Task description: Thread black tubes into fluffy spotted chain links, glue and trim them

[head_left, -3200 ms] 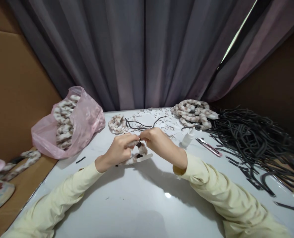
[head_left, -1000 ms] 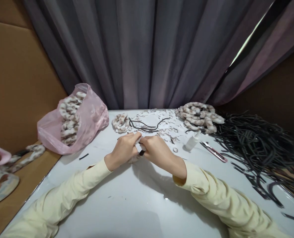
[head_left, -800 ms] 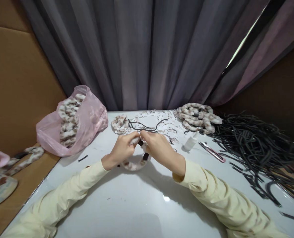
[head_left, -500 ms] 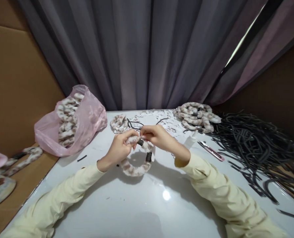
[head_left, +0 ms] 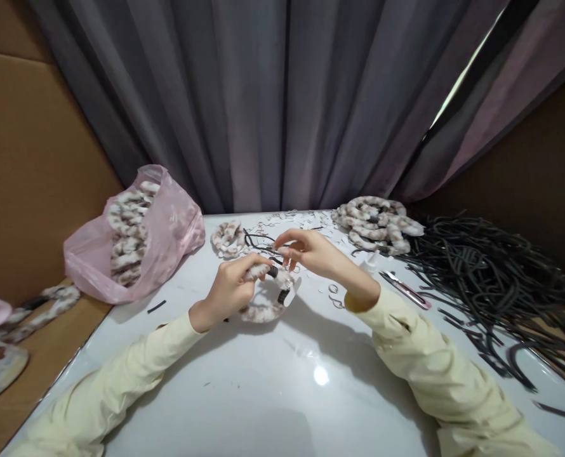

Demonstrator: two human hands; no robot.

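A fluffy white and brown ring (head_left: 262, 313) with black bands hangs over the white table, a small white tag near its right side. My left hand (head_left: 230, 285) is closed on the ring's upper left part, beside one black band (head_left: 272, 271). Just above and right of the ring is my right hand (head_left: 306, 251), its thumb and fingertips bent close together. Whatever its fingertips hold, if anything, is too small to name. Behind the hands, thin black cords (head_left: 258, 237) lie next to a smaller fluffy coil (head_left: 228, 238).
A pink plastic bag (head_left: 178, 231) of fluffy pieces stands left. At right are a fluffy pile (head_left: 375, 219), a white bottle (head_left: 371, 261), a cutter (head_left: 406, 290) and a heap of black cords (head_left: 482, 266). Paper scraps lie along the back edge, before a curtain.
My right hand has moved off the ring, slightly up and to the right, its fingers loosening. My left hand still holds the ring, which has tilted and risen a little.
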